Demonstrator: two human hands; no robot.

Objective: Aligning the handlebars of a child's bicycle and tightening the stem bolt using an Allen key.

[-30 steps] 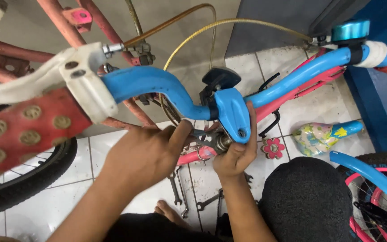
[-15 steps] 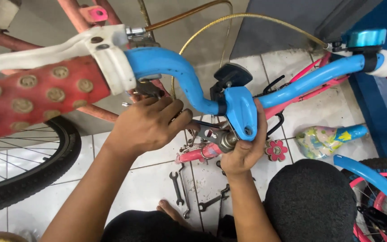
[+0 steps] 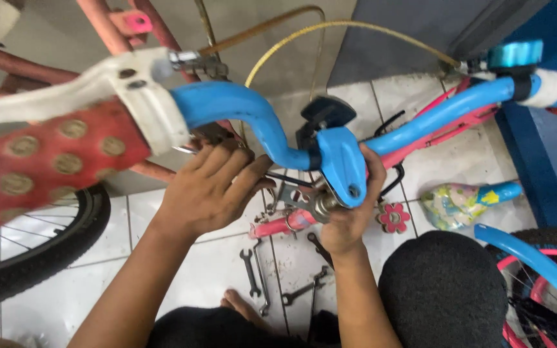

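Handlebar stem clamp (image 3: 342, 166) remains unsecured: right hand (image 3: 349, 216) fingers wrap it, bolt hardware just beneath; left hand (image 3: 209, 190) fingers spread, steadying blue handlebar (image 3: 240, 109). Wrenches (image 3: 253, 270) lie unused below.

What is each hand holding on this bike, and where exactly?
The right hand grips the blue metal stem clamp from below, at the handlebar's centre. The left hand reaches under the curved blue handlebar; what it holds cannot be told.

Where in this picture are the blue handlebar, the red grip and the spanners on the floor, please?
blue handlebar (image 3: 240, 106): head view, on the curved left part of the bar.
red grip (image 3: 40, 161): head view, on the middle of the dotted grip.
spanners (image 3: 250, 265): head view, on the handle of the leftmost spanner on the tiles.
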